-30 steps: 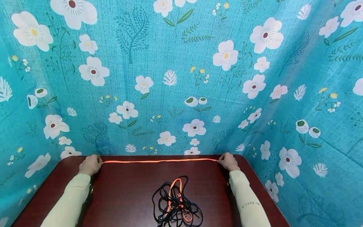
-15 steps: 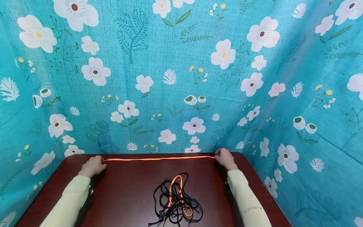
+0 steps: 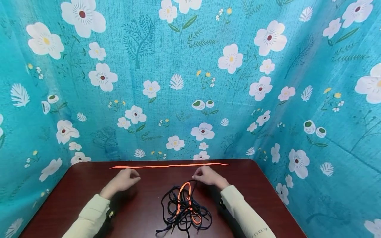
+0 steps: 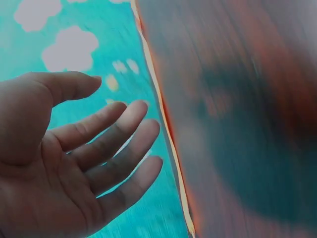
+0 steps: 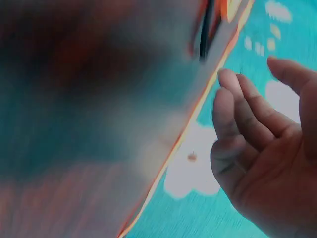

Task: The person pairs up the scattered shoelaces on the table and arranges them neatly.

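Observation:
A flat orange shoelace point(image 3: 169, 166) lies nearly straight along the far edge of the table. My left hand point(image 3: 124, 180) hovers in front of its left half, holding nothing; in the left wrist view the fingers point(image 4: 116, 163) are loosely bent and the thumb stands apart. My right hand point(image 3: 209, 176), also holding nothing, is over the table in front of the lace's right half. Its fingers point(image 5: 225, 111) are relaxed in the right wrist view. Just below and left of it sits a tangle of black laces point(image 3: 182, 216), with an orange lace point(image 3: 190, 191) looped among them.
The dark red table point(image 3: 143, 201) has rounded far corners. Blue flowered cloth point(image 3: 178, 115) hangs right behind the table's far edge and along both sides.
Both hands have let go of the orange lace's ends and moved inward and nearer, toward the tangle. The lace stays stretched out on the table. The head view has shifted slightly.

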The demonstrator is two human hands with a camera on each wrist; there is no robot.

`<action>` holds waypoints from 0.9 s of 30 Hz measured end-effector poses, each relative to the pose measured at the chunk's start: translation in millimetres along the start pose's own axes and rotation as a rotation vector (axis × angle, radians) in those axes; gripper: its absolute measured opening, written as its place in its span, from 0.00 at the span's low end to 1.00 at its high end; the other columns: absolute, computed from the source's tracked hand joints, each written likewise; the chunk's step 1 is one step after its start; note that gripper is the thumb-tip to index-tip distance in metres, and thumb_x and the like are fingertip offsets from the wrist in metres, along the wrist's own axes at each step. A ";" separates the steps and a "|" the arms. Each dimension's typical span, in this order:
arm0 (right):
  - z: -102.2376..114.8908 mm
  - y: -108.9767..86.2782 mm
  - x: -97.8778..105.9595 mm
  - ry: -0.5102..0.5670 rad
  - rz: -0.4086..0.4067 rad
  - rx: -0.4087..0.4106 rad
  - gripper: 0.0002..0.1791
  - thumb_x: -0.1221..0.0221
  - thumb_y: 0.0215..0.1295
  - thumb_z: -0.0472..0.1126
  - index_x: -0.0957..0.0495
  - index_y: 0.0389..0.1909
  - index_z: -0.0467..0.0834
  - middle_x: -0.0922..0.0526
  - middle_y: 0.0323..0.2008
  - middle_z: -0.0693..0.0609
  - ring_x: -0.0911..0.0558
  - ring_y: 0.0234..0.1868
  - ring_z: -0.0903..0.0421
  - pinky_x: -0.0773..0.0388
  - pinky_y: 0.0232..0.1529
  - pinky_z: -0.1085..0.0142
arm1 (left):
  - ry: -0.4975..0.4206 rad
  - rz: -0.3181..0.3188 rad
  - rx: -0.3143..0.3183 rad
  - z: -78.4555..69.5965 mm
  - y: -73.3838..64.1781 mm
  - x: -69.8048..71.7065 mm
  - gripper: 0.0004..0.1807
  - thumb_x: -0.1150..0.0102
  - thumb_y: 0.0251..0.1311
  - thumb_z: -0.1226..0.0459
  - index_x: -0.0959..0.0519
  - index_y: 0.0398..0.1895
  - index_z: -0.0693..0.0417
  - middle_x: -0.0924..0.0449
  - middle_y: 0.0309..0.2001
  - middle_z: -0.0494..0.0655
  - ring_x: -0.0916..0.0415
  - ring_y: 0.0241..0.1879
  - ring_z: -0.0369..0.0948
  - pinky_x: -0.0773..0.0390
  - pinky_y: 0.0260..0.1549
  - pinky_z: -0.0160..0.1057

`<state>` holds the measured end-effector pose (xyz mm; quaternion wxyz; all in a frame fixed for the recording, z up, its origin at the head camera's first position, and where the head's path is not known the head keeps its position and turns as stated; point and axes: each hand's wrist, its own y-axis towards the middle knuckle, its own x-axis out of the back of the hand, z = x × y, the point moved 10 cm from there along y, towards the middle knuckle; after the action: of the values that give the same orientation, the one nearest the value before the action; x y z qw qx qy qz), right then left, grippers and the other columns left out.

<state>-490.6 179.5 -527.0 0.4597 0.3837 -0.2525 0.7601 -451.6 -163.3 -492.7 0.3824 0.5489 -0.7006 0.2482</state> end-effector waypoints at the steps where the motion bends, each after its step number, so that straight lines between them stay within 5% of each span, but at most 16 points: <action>1: 5.5 0.1 -8.1 -0.003 0.034 0.016 0.11 0.38 0.72 0.49 0.14 0.41 0.46 0.17 0.30 0.56 0.21 0.27 0.60 0.22 0.30 0.64 | -0.037 0.011 -0.015 -8.5 -0.8 -6.1 0.11 0.34 0.64 0.63 0.16 0.43 0.62 0.15 0.37 0.49 0.20 0.35 0.42 0.18 0.38 0.47; 5: 22.1 -0.8 -30.4 -0.041 0.102 0.041 0.10 0.34 0.68 0.48 0.15 0.39 0.46 0.17 0.29 0.57 0.22 0.27 0.61 0.22 0.31 0.66 | -0.134 0.049 -0.078 -41.1 -6.9 -25.8 0.10 0.34 0.65 0.63 0.16 0.43 0.61 0.16 0.35 0.46 0.23 0.34 0.39 0.20 0.35 0.41; 11: 35.4 -2.1 -43.9 -0.122 0.076 0.071 0.04 0.32 0.65 0.42 0.17 0.32 0.49 0.20 0.27 0.60 0.24 0.26 0.63 0.24 0.29 0.69 | -0.209 0.080 -0.149 -72.8 -15.4 -47.3 0.09 0.35 0.66 0.64 0.16 0.43 0.62 0.17 0.35 0.45 0.23 0.33 0.40 0.21 0.33 0.38; 23: 83.7 -17.2 -25.2 0.036 0.031 0.242 0.03 0.34 0.66 0.34 0.18 0.35 0.45 0.18 0.28 0.61 0.23 0.25 0.66 0.22 0.29 0.71 | -0.260 -0.007 -0.251 -111.4 -19.0 -65.5 0.09 0.38 0.68 0.67 0.18 0.48 0.59 0.15 0.40 0.46 0.21 0.36 0.36 0.20 0.35 0.35; 27: 108.2 -25.6 -20.8 0.056 0.030 0.293 0.05 0.36 0.66 0.33 0.19 0.35 0.47 0.19 0.27 0.61 0.23 0.26 0.67 0.22 0.29 0.72 | -0.321 0.019 -0.291 -126.0 -20.0 -72.7 0.13 0.39 0.70 0.65 0.20 0.53 0.62 0.15 0.43 0.48 0.19 0.39 0.37 0.19 0.37 0.35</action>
<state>-423.9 100.7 -480.7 0.3941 0.4215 -0.1319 0.8060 -391.6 -29.9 -479.4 0.3391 0.5138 -0.7860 0.0575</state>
